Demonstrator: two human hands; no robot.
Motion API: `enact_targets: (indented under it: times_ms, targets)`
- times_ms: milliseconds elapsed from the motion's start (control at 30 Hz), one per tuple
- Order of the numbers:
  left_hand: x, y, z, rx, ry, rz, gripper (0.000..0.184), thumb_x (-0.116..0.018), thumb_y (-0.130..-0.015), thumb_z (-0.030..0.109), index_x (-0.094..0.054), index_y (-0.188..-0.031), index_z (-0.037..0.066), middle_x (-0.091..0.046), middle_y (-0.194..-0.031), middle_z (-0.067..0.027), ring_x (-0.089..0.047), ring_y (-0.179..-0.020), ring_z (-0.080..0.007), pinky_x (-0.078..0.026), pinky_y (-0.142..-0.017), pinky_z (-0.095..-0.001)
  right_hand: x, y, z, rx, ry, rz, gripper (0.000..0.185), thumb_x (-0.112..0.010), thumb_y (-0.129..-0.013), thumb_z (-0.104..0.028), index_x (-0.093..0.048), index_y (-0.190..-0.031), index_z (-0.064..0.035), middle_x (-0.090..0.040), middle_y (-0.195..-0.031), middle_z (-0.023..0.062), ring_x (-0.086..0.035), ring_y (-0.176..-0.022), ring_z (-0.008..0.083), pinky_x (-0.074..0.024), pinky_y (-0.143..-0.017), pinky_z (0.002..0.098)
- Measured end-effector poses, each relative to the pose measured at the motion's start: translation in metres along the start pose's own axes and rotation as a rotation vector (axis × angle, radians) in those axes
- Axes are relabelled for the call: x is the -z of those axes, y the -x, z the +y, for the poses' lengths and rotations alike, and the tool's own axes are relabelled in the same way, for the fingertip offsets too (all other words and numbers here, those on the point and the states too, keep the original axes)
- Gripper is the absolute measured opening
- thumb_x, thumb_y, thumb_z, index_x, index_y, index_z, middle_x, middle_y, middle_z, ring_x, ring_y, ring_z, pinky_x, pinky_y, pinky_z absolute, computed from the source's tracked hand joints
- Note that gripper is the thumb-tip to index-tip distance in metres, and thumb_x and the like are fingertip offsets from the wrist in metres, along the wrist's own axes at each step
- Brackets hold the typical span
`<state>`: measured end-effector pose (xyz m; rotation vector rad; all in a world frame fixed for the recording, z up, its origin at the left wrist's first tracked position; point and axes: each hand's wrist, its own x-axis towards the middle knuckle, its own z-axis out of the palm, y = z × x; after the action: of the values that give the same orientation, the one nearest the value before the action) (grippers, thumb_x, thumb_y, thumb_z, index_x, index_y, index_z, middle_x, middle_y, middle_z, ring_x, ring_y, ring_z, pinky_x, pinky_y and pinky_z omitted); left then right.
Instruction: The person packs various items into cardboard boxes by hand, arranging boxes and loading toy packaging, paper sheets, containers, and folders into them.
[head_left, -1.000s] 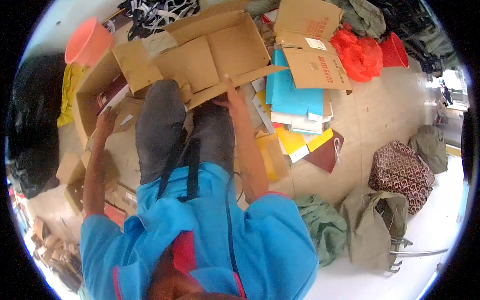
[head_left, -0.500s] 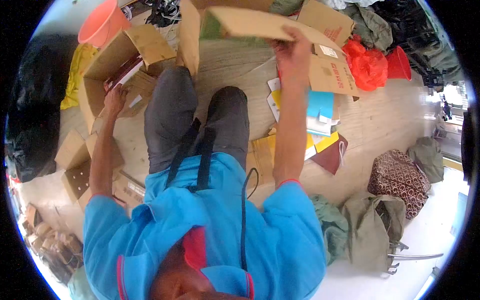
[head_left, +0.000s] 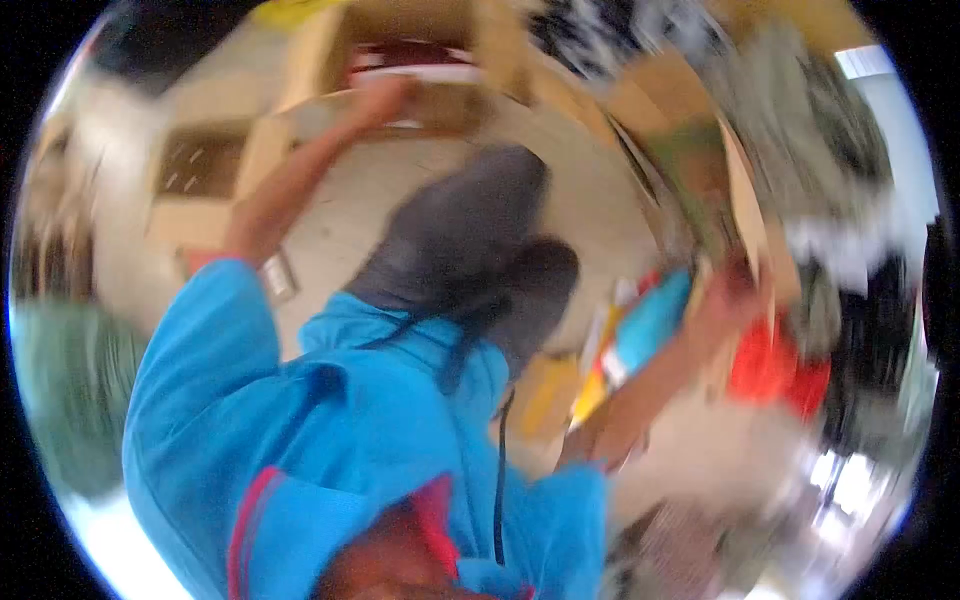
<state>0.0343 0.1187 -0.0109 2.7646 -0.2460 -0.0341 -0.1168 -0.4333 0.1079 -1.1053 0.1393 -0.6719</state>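
Observation:
Blurred by motion, my left hand [head_left: 392, 95] reaches to the near side of an open cardboard box [head_left: 495, 45]. Inside that box, a dark red flat object [head_left: 425, 57] with a white edge lies just beyond the hand. The left fingers are too smeared to make out. On the right, my right hand [head_left: 735, 290] is closed on the lower edge of a cardboard flap [head_left: 742, 190]. This flap stands tilted, with a greenish patch on the cardboard [head_left: 690, 150] beside it.
Blue folders [head_left: 650, 318] and yellow papers [head_left: 590, 385] lie near my right forearm. A red plastic bag [head_left: 765, 365] is farther right. A smaller open box [head_left: 205, 165] stands at left, with a green bundle [head_left: 75, 390] below it. My knees [head_left: 480, 210] are between the boxes.
The whole view has swung round, so the left box appears higher and farther right, and the right-hand items lower. My right hand still grips the cardboard flap; my left hand remains at the box.

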Motion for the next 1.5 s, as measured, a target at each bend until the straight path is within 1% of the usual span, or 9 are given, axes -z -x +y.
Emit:
enact_targets:
  times_ms: [100, 300, 467, 633, 800, 900, 967, 1033, 1500]
  targets:
    - [-0.048, -0.005, 0.005, 0.063, -0.139, 0.028, 0.026, -0.07, -0.066, 0.021, -0.063, -0.085, 0.003, -0.064, -0.083, -0.0186, -0.062, -0.082, -0.0356, -0.049, -0.073, -0.0437, 0.012, -0.034, 0.023, -0.314, -0.542, -0.077, 0.041, -0.058, -0.082, -0.002, -0.043, -0.118, 0.0126, -0.053, -0.116, 0.0241, -0.054, -0.106, 0.0327, -0.0515, -0.088, 0.0401]
    - [-0.056, -0.001, 0.045, -0.063, -0.135, 0.279, 0.025, -0.065, -0.071, 0.017, -0.059, -0.094, 0.009, -0.061, -0.09, -0.0108, -0.057, -0.094, -0.0301, -0.039, -0.086, -0.0474, -0.108, 0.008, 0.061, -0.028, 0.045, 0.016, 0.031, -0.051, -0.088, -0.008, -0.049, -0.114, 0.0098, -0.057, -0.111, 0.0214, -0.057, -0.099, 0.0292, -0.0536, -0.076, 0.0323]
    - [-0.067, 0.029, 0.067, -0.12, 0.225, 0.801, 0.035, -0.063, -0.07, 0.01, -0.054, -0.103, 0.004, -0.055, -0.104, -0.0144, -0.051, -0.104, -0.034, -0.037, -0.094, -0.0488, -0.142, 0.026, 0.124, -0.49, -0.064, -0.176, 0.037, -0.054, -0.089, -0.022, -0.051, -0.117, 0.0023, -0.06, -0.109, 0.0132, -0.059, -0.087, 0.0203, -0.0483, -0.063, 0.0277]
    - [-0.108, 0.135, 0.042, 0.025, 0.47, 0.484, 0.035, -0.063, -0.072, 0.01, -0.056, -0.106, 0.007, -0.056, -0.108, -0.0139, -0.05, -0.107, -0.0347, -0.039, -0.093, -0.045, -0.132, 0.035, 0.148, -1.082, -0.004, -0.172, 0.053, -0.054, -0.088, -0.044, -0.051, -0.12, -0.0012, -0.063, -0.101, 0.0087, -0.058, -0.082, 0.0178, -0.0469, -0.059, 0.0285]
    - [-0.157, 0.289, -0.055, 0.883, 0.195, 0.442, 0.036, -0.063, -0.068, 0.01, -0.06, -0.103, 0.003, -0.06, -0.104, -0.0201, -0.055, -0.102, -0.0359, -0.044, -0.089, -0.0426, -0.105, 0.054, 0.132, -1.151, -0.073, -0.634, 0.066, -0.052, -0.085, -0.056, -0.051, -0.121, -0.001, -0.062, -0.087, 0.0034, -0.056, -0.071, 0.0125, -0.0447, -0.052, 0.024]
    - [-0.198, 0.345, -0.12, 1.048, 0.102, -0.052, 0.031, -0.062, -0.077, 0.025, -0.059, -0.098, 0.002, -0.06, -0.102, -0.0204, -0.057, -0.097, -0.0364, -0.045, -0.081, -0.0476, -0.06, 0.068, 0.121, -1.145, 0.042, -0.527, 0.064, -0.051, -0.087, -0.054, -0.053, -0.121, -0.0002, -0.062, -0.078, 0.0019, -0.055, -0.061, 0.0111, -0.0429, -0.047, 0.0228]
    - [-0.262, 0.399, -0.168, 0.523, 0.093, 0.163, 0.027, -0.061, -0.08, 0.023, -0.061, -0.099, 0.005, -0.063, -0.093, -0.0184, -0.061, -0.085, -0.0354, -0.049, -0.073, -0.0452, -0.056, 0.084, 0.106, -1.088, 0.277, -0.489, 0.056, -0.05, -0.09, -0.048, -0.055, -0.118, 0.0, -0.062, -0.073, 0.0025, -0.054, -0.054, 0.0109, -0.042, -0.043, 0.0242]
    - [-0.219, 0.371, -0.167, 0.594, 0.635, 0.025, 0.022, -0.059, -0.082, 0.014, -0.061, -0.098, -0.001, -0.065, -0.088, -0.0121, -0.064, -0.077, -0.021, -0.053, -0.064, -0.0321, -0.064, 0.102, 0.102, -1.041, 0.252, -0.484, 0.05, -0.051, -0.091, -0.043, -0.057, -0.115, 0.0, -0.064, -0.073, 0.0034, -0.055, -0.055, 0.0114, -0.0428, -0.047, 0.0243]
    - [-0.003, 0.085, 0.14, 0.174, 0.768, 0.036, 0.023, -0.056, -0.092, 0.014, -0.062, -0.107, -0.002, -0.065, -0.096, -0.0116, -0.06, -0.093, -0.0159, -0.046, -0.084, -0.0288, 0.265, 0.298, 0.091, -0.76, 0.347, 0.811, 0.034, -0.067, -0.081, -0.035, -0.056, -0.085, -0.0025, -0.061, -0.08, 0.0121, -0.063, -0.072, 0.0273, -0.0529, -0.058, 0.0349]
